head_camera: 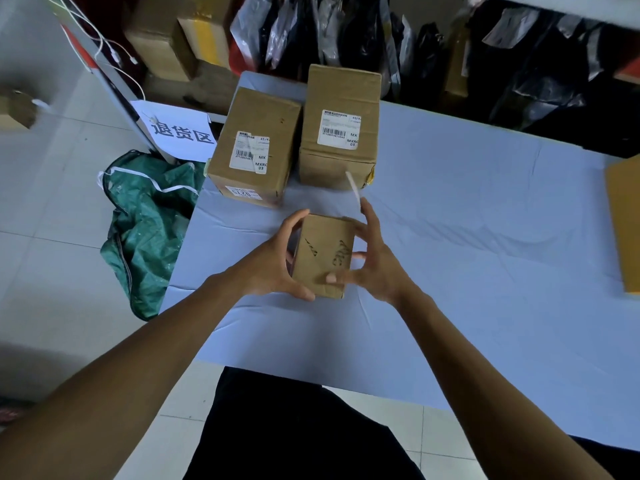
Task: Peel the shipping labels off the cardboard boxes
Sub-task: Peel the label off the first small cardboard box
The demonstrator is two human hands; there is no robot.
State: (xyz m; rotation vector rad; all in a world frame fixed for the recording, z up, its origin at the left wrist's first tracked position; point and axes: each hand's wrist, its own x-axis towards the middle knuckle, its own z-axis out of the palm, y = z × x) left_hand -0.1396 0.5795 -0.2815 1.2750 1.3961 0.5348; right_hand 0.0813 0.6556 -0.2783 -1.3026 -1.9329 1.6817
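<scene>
Head view: a small box [323,256] stands on the blue table [485,237], near the front edge, between both hands. The left hand [273,263] cups its left side, thumb at the lower front corner and fingers curled round the far top corner, so it grips the box. The right hand [372,263] is at the right side with fingers spread and only loosely bent; it is blurred, and I cannot tell whether it really holds the box or just touches it. The top face shows dark scrawled marks and no label that I can see.

Behind it, well apart from the hands, stand two bigger boxes side by side. The left box [256,147] carries a white label [251,152] on top, torn and lifting in places, and a smaller sticker [244,192] on its front. The right box [341,126] has a flat, whole label [341,129].

The small box looks light and stiff enough to turn with one hand. The labels are thin paper and will likely tear; I would lift a corner and pull slowly and low, the other hand pressing the box down. The torn edge on the left one offers the readiest start
</scene>
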